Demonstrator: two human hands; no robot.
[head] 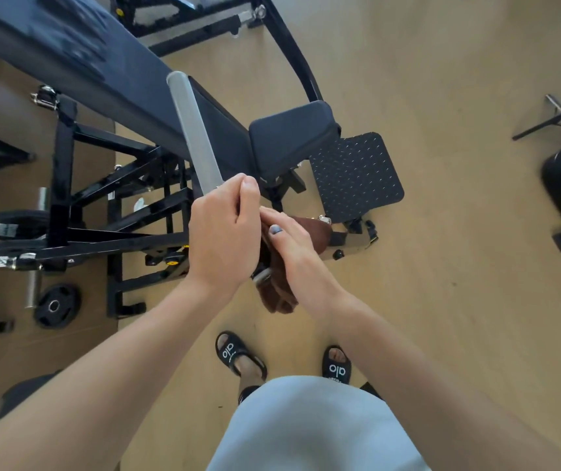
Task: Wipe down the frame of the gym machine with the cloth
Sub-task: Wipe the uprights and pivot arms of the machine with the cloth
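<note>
- Left hand (pixel 223 232): curled in a fist round the lower end of the grey bar (pixel 195 130), a smooth round metal sleeve that slants up and away over the machine; thumb on top, fingers wrapped underneath.
- Right hand (pixel 292 246): fingers laid fairly straight over the brown cloth (pixel 274 294), pressing it against a part of the machine just below the left hand. Whether the thumb pinches the cloth from beneath cannot be seen.
- Cloth: bunched under the right palm, one end reaching toward the steel bracket (pixel 350 243), the other hanging slack below the wrist. It looks like thick towelling: soft, light, limp, and likely to fold or slip off a round tube unless wrapped and squeezed.
- Gym machine frame (pixel 102 212): black painted steel tubes, rigid and heavy, fixed to the floor (pixel 442 300); judged not to shift under wiping pressure. A padded seat (pixel 289 137) and a studded footplate (pixel 357 171) sit beyond the hands.
- Handling note: the cloth is best gathered in the palm and closed round each tube, then drawn along its length. The bar is probably slick, so a steadying grip like the left hand's helps.
- Caution: bolts, knobs and bracket edges near the cloth could snag the pile.
</note>
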